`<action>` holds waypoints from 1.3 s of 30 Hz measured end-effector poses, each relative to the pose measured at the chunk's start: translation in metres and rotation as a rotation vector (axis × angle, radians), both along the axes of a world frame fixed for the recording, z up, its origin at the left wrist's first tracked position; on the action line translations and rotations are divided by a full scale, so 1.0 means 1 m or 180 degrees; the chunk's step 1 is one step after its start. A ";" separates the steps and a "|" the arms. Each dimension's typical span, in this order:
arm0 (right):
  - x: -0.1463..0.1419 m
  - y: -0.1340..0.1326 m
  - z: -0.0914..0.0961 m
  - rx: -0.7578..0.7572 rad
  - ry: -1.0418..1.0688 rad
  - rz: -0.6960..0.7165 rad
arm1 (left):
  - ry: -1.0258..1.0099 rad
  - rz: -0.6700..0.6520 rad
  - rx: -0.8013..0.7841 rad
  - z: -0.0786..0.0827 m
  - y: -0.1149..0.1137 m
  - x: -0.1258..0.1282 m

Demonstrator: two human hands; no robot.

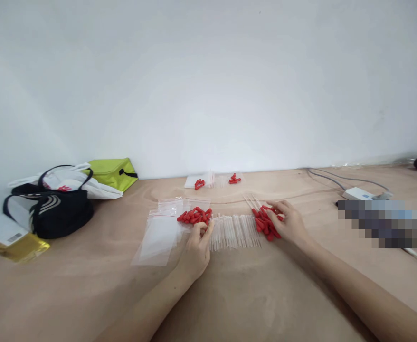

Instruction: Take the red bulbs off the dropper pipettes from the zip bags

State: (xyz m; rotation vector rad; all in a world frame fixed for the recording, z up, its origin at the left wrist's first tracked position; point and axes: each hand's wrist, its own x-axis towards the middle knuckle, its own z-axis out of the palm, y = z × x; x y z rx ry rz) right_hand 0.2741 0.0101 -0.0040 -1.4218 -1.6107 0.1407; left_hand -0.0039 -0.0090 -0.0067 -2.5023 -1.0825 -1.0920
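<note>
My left hand (pixel 196 247) rests on the wooden table (pixel 230 294), fingers curled against the left end of a row of clear thin tubes (pixel 235 231), beside a pile of small red caps (pixel 195 216). My right hand (pixel 289 222) lies over a second pile of red caps (pixel 264 223) at the row's right end, fingers bent down onto them. Whether either hand has picked anything up is hidden. Clear zip bags (pixel 160 232) lie to the left of the left hand.
Two small filled bags with red caps (pixel 215 180) lie near the wall. A black bag (pixel 61 211), white bag and green pouch (pixel 113 173) sit at left, with a gold-and-white box (pixel 12 237). Cables and a white power adapter (pixel 358 194) lie at right.
</note>
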 end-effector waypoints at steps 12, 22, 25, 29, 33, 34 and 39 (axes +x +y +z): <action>0.052 0.018 0.012 -0.1719 -0.0322 -0.0302 | 0.0229 -0.0171 -0.0169 0.002 0.019 0.053; 0.055 0.017 0.012 -0.1864 -0.0695 -0.0320 | 0.0112 -0.0574 -0.0668 0.001 0.010 0.057; 0.053 0.016 0.015 -0.1868 -0.0877 -0.0569 | 0.0055 -0.0646 -0.0758 0.001 0.010 0.054; 0.046 0.015 0.021 -0.1962 -0.1104 -0.0968 | 0.0037 -0.0615 -0.0622 0.002 0.006 0.045; 0.031 0.017 0.022 -0.1816 -0.1068 -0.0973 | 0.0071 -0.0407 -0.0348 0.004 -0.005 0.030; 0.026 0.018 0.022 -0.1790 -0.1044 -0.0931 | 0.0066 -0.0374 -0.0318 0.004 -0.008 0.025; 0.005 0.027 0.019 -0.1769 -0.1019 -0.0841 | -0.0007 -0.0273 -0.0286 0.003 -0.014 0.010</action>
